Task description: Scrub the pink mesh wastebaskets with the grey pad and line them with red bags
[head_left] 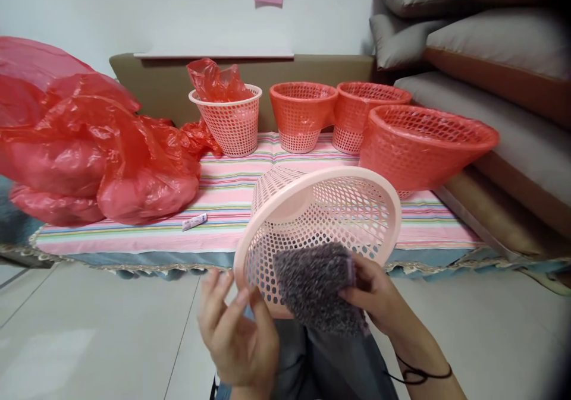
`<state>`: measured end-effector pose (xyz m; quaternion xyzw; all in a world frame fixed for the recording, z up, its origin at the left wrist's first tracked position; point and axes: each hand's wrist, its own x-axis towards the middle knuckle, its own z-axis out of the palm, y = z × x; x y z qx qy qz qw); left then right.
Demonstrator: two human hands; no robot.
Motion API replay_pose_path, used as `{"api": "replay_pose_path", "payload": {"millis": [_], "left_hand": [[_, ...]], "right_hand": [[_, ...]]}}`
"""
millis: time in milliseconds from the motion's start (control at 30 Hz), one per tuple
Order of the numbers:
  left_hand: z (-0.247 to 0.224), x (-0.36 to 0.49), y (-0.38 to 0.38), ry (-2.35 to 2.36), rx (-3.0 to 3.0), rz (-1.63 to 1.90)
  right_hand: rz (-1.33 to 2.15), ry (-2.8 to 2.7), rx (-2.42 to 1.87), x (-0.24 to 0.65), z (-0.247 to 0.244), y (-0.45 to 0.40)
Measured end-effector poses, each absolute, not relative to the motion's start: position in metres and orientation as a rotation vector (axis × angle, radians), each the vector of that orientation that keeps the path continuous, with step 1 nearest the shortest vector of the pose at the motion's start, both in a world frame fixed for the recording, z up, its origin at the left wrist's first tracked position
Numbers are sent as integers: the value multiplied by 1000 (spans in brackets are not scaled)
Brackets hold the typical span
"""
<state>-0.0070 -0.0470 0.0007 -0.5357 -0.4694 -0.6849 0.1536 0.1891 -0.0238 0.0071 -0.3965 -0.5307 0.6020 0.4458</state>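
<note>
My right hand grips a fuzzy dark grey cloth by its pinkish edge, in front of the mouth of a pale pink plastic basket. The perforated basket is tipped on its side with its opening toward me, its base resting toward the striped cloth. Just left of the rim, my left hand is raised with fingers apart, slightly blurred. Its fingertips are close to the rim; whether they touch it I cannot tell.
Behind stand a pink basket with a red bag in it and three bagged baskets. Bulging red bags lie left, near a small white tube. Grey and brown cushions are stacked right. Striped cloth covers the low seat.
</note>
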Motion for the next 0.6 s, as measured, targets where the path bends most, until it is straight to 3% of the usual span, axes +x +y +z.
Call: {"api": "replay_pose_path", "payload": {"millis": [133, 400, 500, 600], "left_hand": [[0, 14, -58, -1399, -1978, -2110], [1, 34, -58, -2337, -2386, -2909], [6, 33, -51, -2604, -2183, -3093], [6, 38, -48, -2743, -1478, -3365]], "right_hand": [[1458, -975, -1013, 195, 9, -29], [1512, -690, -1042, 199, 25, -48], [1519, -724, -1032, 205, 19, -43], [1580, -782, -957, 201, 2, -44]]}}
